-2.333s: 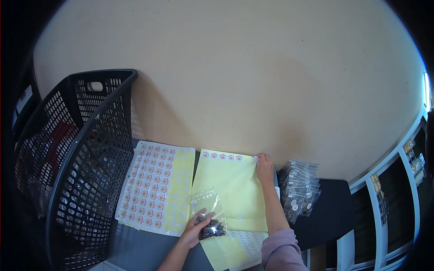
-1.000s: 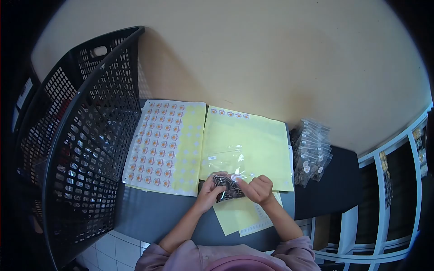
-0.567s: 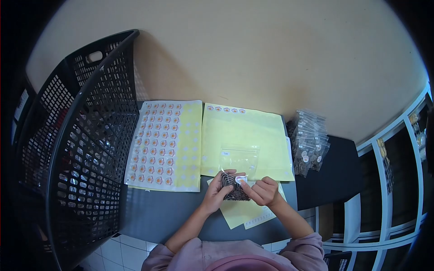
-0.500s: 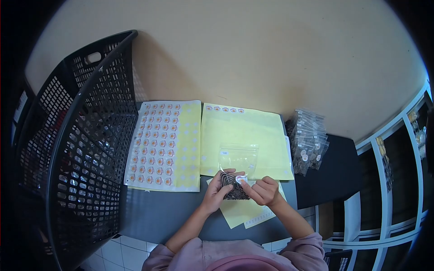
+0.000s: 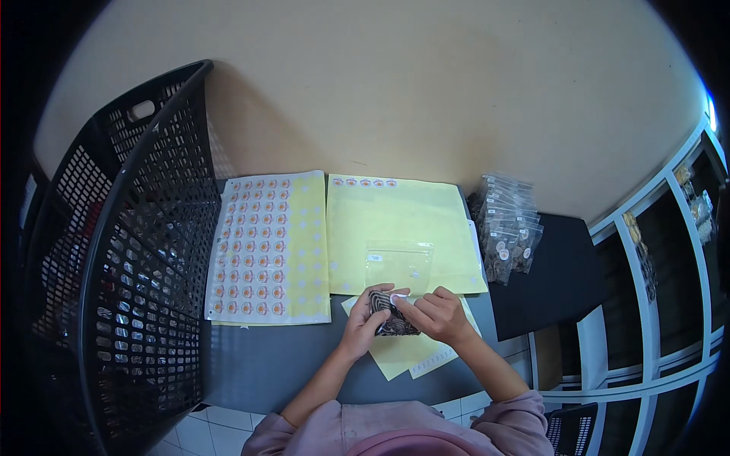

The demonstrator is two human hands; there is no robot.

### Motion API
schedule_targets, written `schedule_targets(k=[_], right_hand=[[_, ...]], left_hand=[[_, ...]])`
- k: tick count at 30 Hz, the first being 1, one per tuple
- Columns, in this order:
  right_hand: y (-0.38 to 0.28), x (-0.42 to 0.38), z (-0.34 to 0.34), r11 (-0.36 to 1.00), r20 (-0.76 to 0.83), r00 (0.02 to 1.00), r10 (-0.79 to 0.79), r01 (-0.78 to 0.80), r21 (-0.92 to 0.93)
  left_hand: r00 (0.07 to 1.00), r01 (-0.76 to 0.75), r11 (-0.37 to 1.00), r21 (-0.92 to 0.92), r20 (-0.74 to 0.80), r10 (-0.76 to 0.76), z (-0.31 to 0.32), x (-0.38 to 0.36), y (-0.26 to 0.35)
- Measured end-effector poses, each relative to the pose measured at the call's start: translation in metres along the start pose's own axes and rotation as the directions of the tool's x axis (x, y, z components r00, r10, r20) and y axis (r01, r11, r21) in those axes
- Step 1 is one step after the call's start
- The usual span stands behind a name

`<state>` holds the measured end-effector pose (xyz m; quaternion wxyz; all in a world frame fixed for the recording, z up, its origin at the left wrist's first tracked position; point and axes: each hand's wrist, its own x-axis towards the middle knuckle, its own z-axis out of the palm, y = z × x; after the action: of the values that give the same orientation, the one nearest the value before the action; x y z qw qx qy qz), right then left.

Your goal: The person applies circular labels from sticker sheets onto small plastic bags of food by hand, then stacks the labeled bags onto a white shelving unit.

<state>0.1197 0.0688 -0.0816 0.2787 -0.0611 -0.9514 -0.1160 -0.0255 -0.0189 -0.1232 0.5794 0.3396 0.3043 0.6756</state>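
A clear zip bag [image 5: 417,266] with dark, pale-striped contents lies in my left hand [image 5: 357,328], whose fingers and thumb close round its lower left part. A small white label sits near the bag's top left. My right hand [image 5: 437,313] has its fingers curled, with one digit pressed on a whitish round sticker [image 5: 396,300] on the front of the bag. That digit covers part of the sticker. Below the bag lie loose yellow sheets [image 5: 395,363]. Behind it is a yellow backing sheet [image 5: 395,220] with a single row of round stickers at the top.
A sheet filled with round stickers [image 5: 258,247] lies to the left on the grey table [image 5: 281,365]. Beside it stands a tall black basket [image 5: 152,228] holding packed bags. Filled, labelled zip bags [image 5: 513,220] are piled at the right. White shelving [image 5: 646,342] stands further right.
My right hand has shifted slightly left and the digit now covers more of the round sticker. My left hand keeps hold of the bag. The view has turned a little.
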Motion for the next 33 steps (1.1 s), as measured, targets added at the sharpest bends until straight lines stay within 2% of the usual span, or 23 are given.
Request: schedule_targets(k=[2, 4, 10, 12, 13, 14, 15, 17, 20, 24, 26, 27, 29, 31, 32, 33], right_hand=[[-0.001, 0.000, -0.002, 1.000, 0.025, 0.999, 0.030, -0.030, 0.010], [-0.003, 0.003, -0.009, 0.991, 0.097, 0.992, 0.082, -0.092, 0.099], [-0.009, -0.006, -0.015, 0.978, 0.194, 0.964, 0.179, -0.196, 0.073], [-0.010, -0.002, -0.020, 0.969, 0.158, 0.958, 0.240, -0.246, 0.019], [-0.010, -0.001, -0.022, 0.955, 0.120, 0.948, 0.296, -0.295, -0.031], [-0.011, -0.005, -0.018, 0.947, 0.186, 0.928, 0.322, -0.320, -0.041], [-0.013, -0.004, -0.020, 0.946, 0.185, 0.927, 0.325, -0.323, -0.043], [-0.017, 0.003, -0.024, 0.897, 0.135, 0.887, 0.442, -0.440, -0.040], [-0.015, 0.001, -0.027, 0.871, 0.127, 0.863, 0.488, -0.491, -0.013], [-0.023, -0.015, -0.030, 0.874, 0.059, 0.874, 0.482, -0.484, 0.029], [-0.025, -0.025, -0.028, 0.954, 0.029, 0.954, 0.299, -0.298, -0.031], [-0.025, -0.026, -0.030, 0.952, 0.026, 0.952, 0.306, -0.305, -0.033], [-0.022, -0.028, -0.036, 0.773, 0.050, 0.774, 0.631, -0.621, -0.128], [-0.021, -0.032, -0.046, 0.736, -0.003, 0.739, 0.673, -0.670, -0.099], [-0.024, -0.037, -0.044, 0.645, -0.034, 0.657, 0.754, -0.729, 0.228], [-0.027, -0.041, -0.043, 0.490, -0.029, 0.563, 0.826, -0.691, 0.531]], left_hand=[[1.000, 0.011, 1.000, -0.008, 0.004, -0.011, -0.001, 0.000, -0.001], [1.000, 0.014, 0.999, -0.037, -0.019, -0.015, 0.000, 0.001, -0.003], [0.998, 0.050, 0.991, -0.121, -0.037, -0.055, 0.004, -0.001, 0.000], [0.997, 0.070, 0.987, -0.144, -0.031, -0.075, 0.004, -0.001, 0.000], [0.997, 0.059, 0.992, -0.109, -0.047, -0.065, 0.004, -0.001, -0.001], [0.997, 0.049, 0.996, -0.073, -0.064, -0.054, 0.004, -0.001, -0.002], [0.997, 0.051, 0.996, -0.072, -0.061, -0.056, 0.001, -0.001, -0.005], [0.997, 0.046, 0.998, 0.042, -0.059, -0.044, -0.005, -0.003, -0.009], [0.995, 0.049, 0.999, 0.024, -0.090, -0.047, 0.002, -0.002, -0.009], [0.996, 0.081, 0.996, 0.035, -0.049, -0.079, 0.004, -0.002, -0.009], [0.996, 0.084, 0.996, -0.031, -0.023, -0.084, 0.013, -0.002, -0.004], [0.996, 0.089, 0.996, -0.027, -0.017, -0.090, 0.013, -0.002, -0.006], [0.997, 0.072, 0.997, 0.016, 0.036, -0.072, 0.010, -0.003, -0.010], [0.997, 0.051, 0.998, 0.035, 0.056, -0.053, 0.018, -0.004, -0.007], [0.997, 0.028, 0.998, 0.050, 0.065, -0.031, 0.024, -0.005, -0.005], [0.996, 0.034, 0.998, 0.045, 0.082, -0.037, 0.028, -0.005, -0.006]])
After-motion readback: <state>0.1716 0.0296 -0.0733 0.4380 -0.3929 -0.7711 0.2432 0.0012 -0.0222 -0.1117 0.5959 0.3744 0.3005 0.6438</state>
